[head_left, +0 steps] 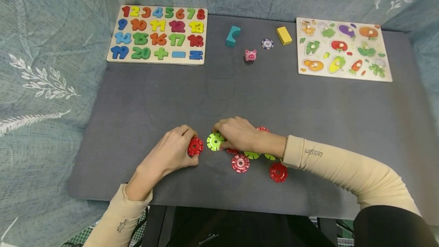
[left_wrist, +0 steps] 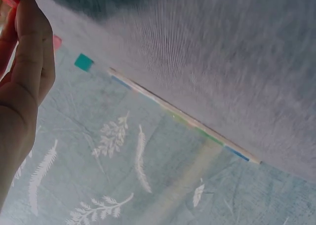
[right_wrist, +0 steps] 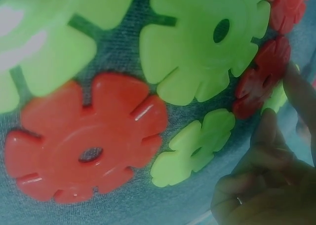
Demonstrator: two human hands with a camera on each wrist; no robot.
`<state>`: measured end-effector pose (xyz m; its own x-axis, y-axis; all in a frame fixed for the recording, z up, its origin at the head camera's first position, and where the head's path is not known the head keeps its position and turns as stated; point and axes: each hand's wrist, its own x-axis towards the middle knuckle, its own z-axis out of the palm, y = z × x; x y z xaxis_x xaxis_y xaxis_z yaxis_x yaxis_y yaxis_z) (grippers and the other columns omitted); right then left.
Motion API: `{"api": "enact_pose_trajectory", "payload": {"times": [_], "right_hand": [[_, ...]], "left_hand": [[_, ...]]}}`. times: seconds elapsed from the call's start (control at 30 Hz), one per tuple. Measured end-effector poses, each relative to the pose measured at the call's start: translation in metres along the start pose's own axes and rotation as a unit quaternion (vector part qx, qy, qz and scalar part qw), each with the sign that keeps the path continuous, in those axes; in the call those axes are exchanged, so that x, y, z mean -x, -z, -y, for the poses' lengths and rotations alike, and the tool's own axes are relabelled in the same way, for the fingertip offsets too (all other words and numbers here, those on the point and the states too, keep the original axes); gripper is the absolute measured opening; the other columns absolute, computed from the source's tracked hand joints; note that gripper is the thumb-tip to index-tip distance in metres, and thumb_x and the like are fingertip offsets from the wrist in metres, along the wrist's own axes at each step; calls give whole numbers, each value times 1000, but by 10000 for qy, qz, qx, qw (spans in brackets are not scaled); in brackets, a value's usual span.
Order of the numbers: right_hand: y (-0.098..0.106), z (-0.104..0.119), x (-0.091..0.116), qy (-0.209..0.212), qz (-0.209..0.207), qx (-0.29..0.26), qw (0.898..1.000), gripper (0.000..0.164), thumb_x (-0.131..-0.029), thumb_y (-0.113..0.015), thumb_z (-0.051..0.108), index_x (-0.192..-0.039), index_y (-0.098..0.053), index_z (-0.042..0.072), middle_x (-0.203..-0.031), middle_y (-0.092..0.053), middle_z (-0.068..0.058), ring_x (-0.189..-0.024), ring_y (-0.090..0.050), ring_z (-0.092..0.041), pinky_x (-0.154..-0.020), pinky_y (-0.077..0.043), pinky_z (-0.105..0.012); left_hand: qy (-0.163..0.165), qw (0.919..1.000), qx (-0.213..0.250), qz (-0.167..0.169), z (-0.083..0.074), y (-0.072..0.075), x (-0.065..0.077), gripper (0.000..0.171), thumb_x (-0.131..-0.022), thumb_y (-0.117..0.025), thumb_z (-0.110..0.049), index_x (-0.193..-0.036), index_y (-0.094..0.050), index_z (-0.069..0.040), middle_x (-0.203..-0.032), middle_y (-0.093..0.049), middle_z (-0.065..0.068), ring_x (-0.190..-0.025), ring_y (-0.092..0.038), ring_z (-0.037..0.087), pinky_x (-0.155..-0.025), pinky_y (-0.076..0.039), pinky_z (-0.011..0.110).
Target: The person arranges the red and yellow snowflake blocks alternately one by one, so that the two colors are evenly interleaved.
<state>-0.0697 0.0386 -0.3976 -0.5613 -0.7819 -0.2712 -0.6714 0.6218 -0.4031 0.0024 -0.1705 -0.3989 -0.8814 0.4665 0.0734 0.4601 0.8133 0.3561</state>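
Note:
My left hand (head_left: 173, 146) grips a red notched disc (head_left: 195, 151) between thumb and fingers, just above or on the grey table. In the left wrist view the left hand (left_wrist: 32, 62) shows at the left edge, with only a bit of red disc in sight. To its right, my right hand (head_left: 240, 134) pinches a light green notched disc (head_left: 211, 144) at its edge, close to the red one but apart from it. Around and under the right forearm lie more discs, including a red one (head_left: 240, 168), another red one (head_left: 278, 177) and a partly hidden green one (head_left: 252, 155).
Along the back stand a number puzzle board (head_left: 157, 33) at left and a vegetable puzzle board (head_left: 324, 45) at right. Between them lie a teal arch block (head_left: 231, 37), a pink pig figure (head_left: 250, 55), a poker chip (head_left: 267, 44) and a yellow block (head_left: 284, 36).

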Motion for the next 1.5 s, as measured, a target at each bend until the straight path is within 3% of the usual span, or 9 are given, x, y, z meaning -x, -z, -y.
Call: {"api": "enact_pose_trajectory", "payload": {"times": [0.2, 0.37, 0.8, 1.13, 1.5], "right_hand": [[0, -1, 1, -42, 86, -47, 9999, 44, -78, -80, 32, -114, -67, 12, -103, -69, 0, -82, -64, -14, -74, -53, -34], [0, -1, 1, -99, 114, -114, 9998, 44, -78, -80, 32, -115, -67, 12, -103, -69, 0, -82, -63, -13, -74, -53, -34], [-4, -1, 3, -91, 116, -306, 9994, 42, -76, -82, 28, -111, -68, 10, -98, -69, 1, -77, -60, -12, -73, -53, -34], [-4, -1, 2, -154, 119, -313, 9993, 43, -77, -81, 31, -113, -67, 12, -103, -70, 2, -82, -63, -12, -77, -53, -34], [-2, -2, -1, -135, 90, -243, 9996, 45, -76, -82, 33, -113, -68, 12, -102, -71, 2, -75, -61, -9, -73, -53, -32]], "left_hand": [[89, 9998, 37, 189, 10, 9, -20, 46, -61, -79, -20, -99, -65, 3, -93, -64, 13, -76, -58, 23, -71, -53, 37], [135, 9989, -60, 451, 22, 15, -45, 52, -61, -81, -23, -102, -64, 4, -97, -64, 16, -81, -60, 26, -75, -52, 41], [554, 9926, -121, 1076, 56, 23, -100, 55, -67, -82, -26, -108, -63, 4, -100, -63, 16, -84, -59, 25, -78, -53, 38], [387, 9928, -275, 1096, 67, 25, -123, 51, -64, -82, -25, -102, -65, 3, -95, -63, 14, -82, -59, 26, -76, -51, 39], [526, 9905, -225, 1252, 73, 30, -140, 51, -66, -81, -25, -105, -64, 3, -96, -62, 14, -84, -58, 25, -77, -52, 38]]}}
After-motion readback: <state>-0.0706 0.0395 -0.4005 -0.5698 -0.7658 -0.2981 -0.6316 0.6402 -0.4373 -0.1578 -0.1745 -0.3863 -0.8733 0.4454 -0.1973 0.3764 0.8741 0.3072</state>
